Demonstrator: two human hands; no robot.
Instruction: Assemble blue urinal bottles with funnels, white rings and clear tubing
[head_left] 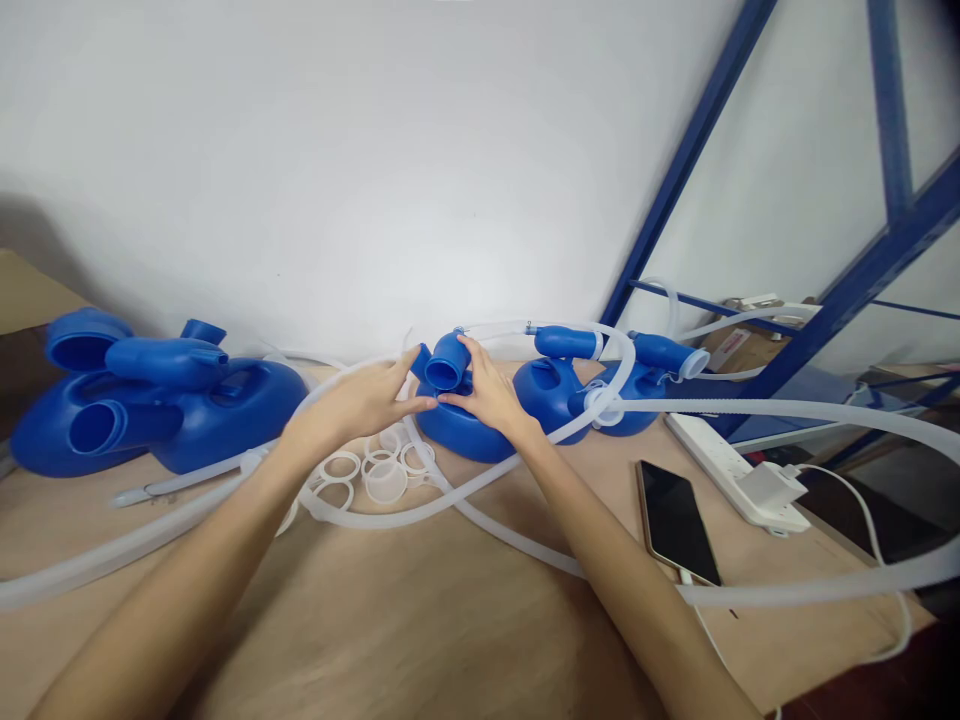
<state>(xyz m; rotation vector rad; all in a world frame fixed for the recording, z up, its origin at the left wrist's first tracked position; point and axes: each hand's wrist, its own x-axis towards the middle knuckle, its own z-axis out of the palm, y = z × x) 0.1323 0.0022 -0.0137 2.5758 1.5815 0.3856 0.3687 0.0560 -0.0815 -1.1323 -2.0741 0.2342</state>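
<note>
The blue bottle (466,438) is set mid-frame on the worktop (420,620). Judged light, stiff, slightly slippery plastic; best taken by the neck (453,350). Neck is pinched by the right grip (493,393) between thumb and fingers; left grip (381,396) is placed at its left side, closure cannot be told. Smooth, rounded body, wide open mouth.

Here's your smooth, shiny blue plastic bottle (461,435), milky plastic hose (750,407), wood-grained tabletop (375,610), glossy-screened phone (679,525)!

Middle jug (469,438) between 2 left jugs (240,415) and 2 right jugs (546,400), rings (337,481) before it, phone (677,520) front right
</note>
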